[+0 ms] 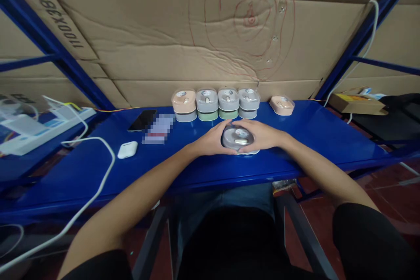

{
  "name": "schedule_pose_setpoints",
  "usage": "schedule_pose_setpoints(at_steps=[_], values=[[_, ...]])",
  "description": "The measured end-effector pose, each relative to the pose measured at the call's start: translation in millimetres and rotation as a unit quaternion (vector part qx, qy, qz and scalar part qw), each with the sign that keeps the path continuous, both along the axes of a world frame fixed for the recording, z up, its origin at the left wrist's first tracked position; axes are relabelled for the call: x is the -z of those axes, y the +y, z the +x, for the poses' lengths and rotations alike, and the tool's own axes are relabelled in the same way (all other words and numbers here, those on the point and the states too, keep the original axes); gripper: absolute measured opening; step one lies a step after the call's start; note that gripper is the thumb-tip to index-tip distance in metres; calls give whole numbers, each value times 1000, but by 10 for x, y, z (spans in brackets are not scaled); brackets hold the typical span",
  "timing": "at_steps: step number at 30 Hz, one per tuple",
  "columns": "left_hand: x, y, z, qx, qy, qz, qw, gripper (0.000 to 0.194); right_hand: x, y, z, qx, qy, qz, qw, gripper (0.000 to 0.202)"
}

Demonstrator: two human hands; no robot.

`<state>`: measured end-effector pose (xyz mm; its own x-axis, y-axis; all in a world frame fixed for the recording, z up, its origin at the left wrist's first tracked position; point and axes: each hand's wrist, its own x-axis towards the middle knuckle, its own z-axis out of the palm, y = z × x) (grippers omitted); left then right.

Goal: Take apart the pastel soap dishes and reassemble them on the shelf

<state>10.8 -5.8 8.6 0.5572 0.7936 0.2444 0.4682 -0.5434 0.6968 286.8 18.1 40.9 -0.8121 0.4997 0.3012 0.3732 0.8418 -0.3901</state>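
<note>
A grey rounded case with a clear cover (241, 136) is held between both hands near the front middle of the blue table. My left hand (214, 140) wraps its left side, and my right hand (264, 134) wraps the right side. Under it a white rim shows at the front; whether a second case lies below cannot be made out. Behind the hands stand stacked cases in a row: a peach one (184, 101) on grey at the left, then grey ones (206, 100) on green or grey. A single peach case (282, 105) lies apart to the right.
Left on the blue table (203, 168) lie a black phone (143, 120), a blurred-out card (159, 129) and a white earbud case (127, 149). A white cable (104, 170) crosses the left edge near a power strip (49, 130). Cardboard (147, 30) walls the back.
</note>
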Motion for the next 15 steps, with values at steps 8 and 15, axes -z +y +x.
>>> schedule_pose_setpoints(at_steps=[8, 15], values=[[-70, -16, -77, 49, 34, 52, 997, 109, -68, 242, 368, 168, 43, 21, 985, 96], [-81, -51, -65, 59, 113, 80, 989, 54, 28, 536, 651, 266, -122, -38, 955, 96]])
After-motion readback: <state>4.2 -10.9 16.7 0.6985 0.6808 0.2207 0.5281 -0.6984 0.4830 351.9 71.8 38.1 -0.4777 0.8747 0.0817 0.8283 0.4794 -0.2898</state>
